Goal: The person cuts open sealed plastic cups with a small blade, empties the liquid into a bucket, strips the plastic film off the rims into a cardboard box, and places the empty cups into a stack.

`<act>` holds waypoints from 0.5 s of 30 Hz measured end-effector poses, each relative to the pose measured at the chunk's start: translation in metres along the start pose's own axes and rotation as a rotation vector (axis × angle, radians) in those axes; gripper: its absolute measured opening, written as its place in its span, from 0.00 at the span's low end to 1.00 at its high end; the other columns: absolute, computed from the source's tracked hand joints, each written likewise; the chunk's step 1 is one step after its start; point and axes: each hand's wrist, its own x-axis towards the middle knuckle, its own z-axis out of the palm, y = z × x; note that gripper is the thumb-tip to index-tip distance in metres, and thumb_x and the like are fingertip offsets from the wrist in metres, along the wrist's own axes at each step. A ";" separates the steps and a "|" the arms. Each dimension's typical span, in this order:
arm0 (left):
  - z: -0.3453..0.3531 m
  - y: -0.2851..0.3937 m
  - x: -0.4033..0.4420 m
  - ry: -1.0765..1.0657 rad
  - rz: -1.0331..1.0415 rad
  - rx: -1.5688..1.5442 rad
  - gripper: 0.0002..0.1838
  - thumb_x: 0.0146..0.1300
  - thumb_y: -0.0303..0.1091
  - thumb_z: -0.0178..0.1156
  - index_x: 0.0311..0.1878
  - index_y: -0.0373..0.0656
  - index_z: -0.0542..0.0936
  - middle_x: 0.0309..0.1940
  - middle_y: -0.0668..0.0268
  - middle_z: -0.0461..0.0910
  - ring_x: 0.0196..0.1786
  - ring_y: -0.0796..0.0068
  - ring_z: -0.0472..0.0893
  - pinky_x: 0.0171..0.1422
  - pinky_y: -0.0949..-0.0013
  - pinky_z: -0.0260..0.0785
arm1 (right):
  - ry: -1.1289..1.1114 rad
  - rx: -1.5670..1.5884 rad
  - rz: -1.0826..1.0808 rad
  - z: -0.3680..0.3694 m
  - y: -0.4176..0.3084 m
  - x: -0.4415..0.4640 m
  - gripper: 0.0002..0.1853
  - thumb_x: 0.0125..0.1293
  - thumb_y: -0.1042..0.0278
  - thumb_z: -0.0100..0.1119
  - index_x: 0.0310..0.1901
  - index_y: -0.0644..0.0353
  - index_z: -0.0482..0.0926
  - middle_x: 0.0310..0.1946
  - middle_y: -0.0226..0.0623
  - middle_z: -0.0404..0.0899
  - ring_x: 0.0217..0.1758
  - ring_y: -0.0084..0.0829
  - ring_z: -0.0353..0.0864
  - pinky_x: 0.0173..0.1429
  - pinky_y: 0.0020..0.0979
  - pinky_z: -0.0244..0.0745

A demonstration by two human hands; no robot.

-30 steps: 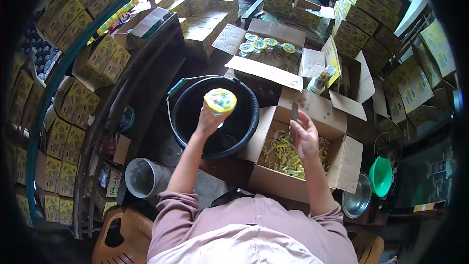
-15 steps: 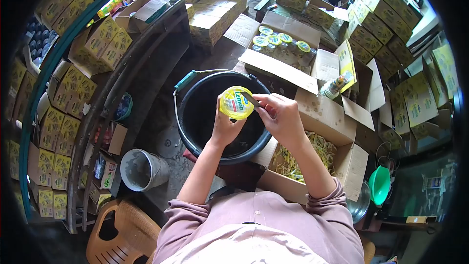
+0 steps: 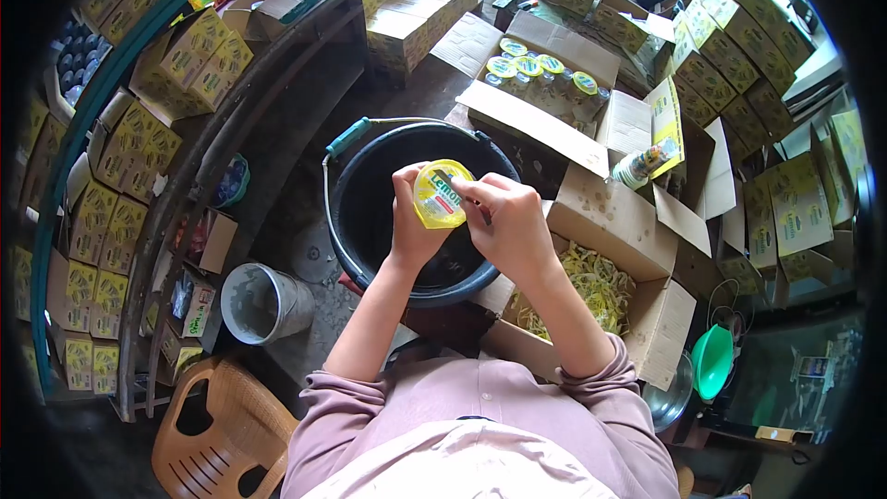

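My left hand [image 3: 413, 233] is wrapped round a plastic cup [image 3: 442, 201] whose yellow lid reads "Lemon", tilted so that the lid faces me. Over the lid's right side is my right hand [image 3: 506, 226], fingers pinched on a thin dark blade-like piece, mostly hidden now by the fingers. Both hands are above a large black bucket [image 3: 356, 249] with a wire handle and a teal grip. Right of the bucket, an open carton [image 3: 667, 314] holds a heap of yellow strips.
Another open carton [image 3: 531, 115] holds several yellow-lidded cups. A stack of clear cups [image 3: 644, 163] leans by its flap. A grey bucket [image 3: 268, 305] and brown chair [image 3: 222, 430] stand left. Yellow printed boxes [image 3: 97, 240] fill the shelves; a green basin [image 3: 712, 362] is at right.
My right fingers have moved left onto the lid, covering much of the dark blade that showed plainly before. The cup is slightly lower, and the whole view has shifted a little.
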 end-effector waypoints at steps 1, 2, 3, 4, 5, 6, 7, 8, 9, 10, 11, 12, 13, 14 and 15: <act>0.001 -0.001 0.000 -0.004 0.001 -0.009 0.34 0.42 0.26 0.72 0.48 0.40 0.59 0.40 0.59 0.73 0.43 0.69 0.78 0.48 0.69 0.71 | 0.008 0.003 -0.012 0.001 0.001 0.000 0.13 0.48 0.79 0.57 0.38 0.61 0.80 0.28 0.43 0.76 0.32 0.43 0.78 0.38 0.37 0.74; 0.001 -0.002 0.000 -0.008 0.001 -0.019 0.34 0.42 0.26 0.72 0.48 0.41 0.59 0.40 0.59 0.73 0.43 0.68 0.78 0.48 0.69 0.71 | -0.001 0.001 -0.005 0.001 0.001 -0.001 0.12 0.48 0.79 0.57 0.38 0.61 0.80 0.28 0.43 0.76 0.32 0.43 0.78 0.38 0.37 0.75; 0.001 -0.002 -0.001 -0.012 0.001 -0.028 0.34 0.42 0.26 0.72 0.48 0.41 0.59 0.40 0.59 0.73 0.43 0.68 0.77 0.48 0.69 0.71 | -0.010 -0.001 0.002 0.000 0.000 -0.002 0.12 0.48 0.79 0.57 0.38 0.62 0.80 0.28 0.44 0.76 0.32 0.43 0.78 0.38 0.37 0.75; 0.001 -0.002 0.000 -0.019 0.002 -0.020 0.34 0.42 0.26 0.72 0.48 0.41 0.59 0.40 0.58 0.73 0.43 0.68 0.77 0.48 0.69 0.71 | -0.019 -0.003 0.007 0.000 -0.001 -0.001 0.12 0.49 0.79 0.57 0.37 0.62 0.79 0.28 0.44 0.76 0.32 0.43 0.78 0.39 0.37 0.75; 0.001 -0.001 0.000 -0.025 0.001 -0.013 0.34 0.42 0.26 0.72 0.48 0.41 0.59 0.40 0.58 0.73 0.43 0.68 0.77 0.48 0.69 0.71 | -0.015 -0.003 0.002 0.000 -0.001 0.000 0.11 0.49 0.79 0.56 0.37 0.62 0.79 0.28 0.44 0.76 0.32 0.43 0.78 0.38 0.37 0.75; 0.001 -0.001 -0.001 -0.030 -0.003 -0.007 0.34 0.42 0.26 0.72 0.48 0.41 0.59 0.40 0.58 0.73 0.44 0.68 0.77 0.48 0.69 0.71 | -0.015 -0.003 -0.002 0.000 -0.001 0.000 0.11 0.49 0.79 0.56 0.36 0.62 0.79 0.28 0.44 0.76 0.32 0.43 0.78 0.38 0.37 0.75; 0.002 -0.001 -0.001 -0.030 -0.003 -0.007 0.34 0.42 0.26 0.72 0.48 0.41 0.59 0.40 0.58 0.73 0.44 0.68 0.77 0.48 0.69 0.71 | -0.016 -0.003 -0.006 0.001 -0.001 -0.001 0.10 0.49 0.79 0.56 0.36 0.62 0.79 0.28 0.44 0.76 0.32 0.43 0.78 0.38 0.38 0.75; 0.002 0.000 0.000 -0.029 -0.004 -0.007 0.34 0.42 0.26 0.72 0.48 0.41 0.59 0.40 0.58 0.73 0.43 0.68 0.77 0.48 0.69 0.71 | -0.017 -0.014 -0.006 0.001 0.000 -0.001 0.10 0.49 0.79 0.56 0.35 0.62 0.79 0.28 0.44 0.76 0.32 0.43 0.78 0.38 0.38 0.75; 0.001 0.001 0.000 -0.027 -0.006 -0.006 0.34 0.42 0.26 0.72 0.48 0.41 0.59 0.40 0.58 0.73 0.43 0.68 0.78 0.48 0.69 0.71 | -0.019 -0.024 -0.007 0.001 0.000 -0.001 0.10 0.49 0.79 0.56 0.35 0.62 0.79 0.27 0.44 0.76 0.32 0.43 0.79 0.38 0.38 0.75; 0.000 0.002 0.000 -0.035 -0.014 -0.005 0.34 0.42 0.26 0.72 0.48 0.41 0.59 0.40 0.58 0.73 0.43 0.67 0.78 0.48 0.69 0.71 | -0.020 -0.034 -0.010 0.002 0.000 -0.001 0.10 0.49 0.78 0.55 0.35 0.62 0.79 0.27 0.44 0.76 0.31 0.43 0.79 0.39 0.38 0.75; 0.000 0.003 0.000 -0.044 -0.021 -0.005 0.34 0.42 0.25 0.71 0.48 0.41 0.59 0.40 0.58 0.73 0.43 0.67 0.78 0.48 0.69 0.71 | -0.009 -0.042 -0.025 0.002 0.000 0.000 0.11 0.48 0.80 0.56 0.36 0.62 0.80 0.27 0.44 0.76 0.29 0.42 0.79 0.36 0.36 0.75; -0.001 0.003 0.000 -0.053 -0.027 -0.004 0.34 0.42 0.25 0.71 0.48 0.41 0.59 0.40 0.57 0.73 0.43 0.67 0.78 0.48 0.68 0.71 | 0.004 -0.050 -0.040 0.002 0.000 0.000 0.12 0.48 0.81 0.57 0.36 0.63 0.80 0.26 0.43 0.76 0.28 0.41 0.79 0.34 0.33 0.74; -0.001 0.003 0.000 -0.058 -0.029 -0.008 0.34 0.42 0.25 0.71 0.48 0.41 0.59 0.40 0.57 0.73 0.43 0.67 0.78 0.48 0.69 0.71 | 0.018 -0.058 -0.055 0.003 0.000 0.001 0.13 0.47 0.83 0.57 0.37 0.63 0.80 0.26 0.43 0.76 0.26 0.40 0.79 0.31 0.31 0.74; -0.001 0.002 0.000 -0.064 -0.032 -0.012 0.34 0.42 0.25 0.71 0.48 0.41 0.59 0.40 0.57 0.73 0.43 0.67 0.78 0.48 0.69 0.71 | 0.007 -0.069 -0.052 0.003 0.001 0.001 0.13 0.47 0.83 0.57 0.37 0.63 0.80 0.26 0.43 0.76 0.26 0.40 0.79 0.32 0.32 0.74; 0.000 0.001 0.000 -0.070 -0.033 -0.017 0.33 0.42 0.25 0.71 0.48 0.41 0.59 0.40 0.57 0.72 0.43 0.66 0.78 0.48 0.69 0.71 | -0.003 -0.081 -0.049 0.003 0.001 0.001 0.13 0.47 0.82 0.57 0.37 0.63 0.80 0.26 0.43 0.76 0.26 0.41 0.79 0.32 0.32 0.74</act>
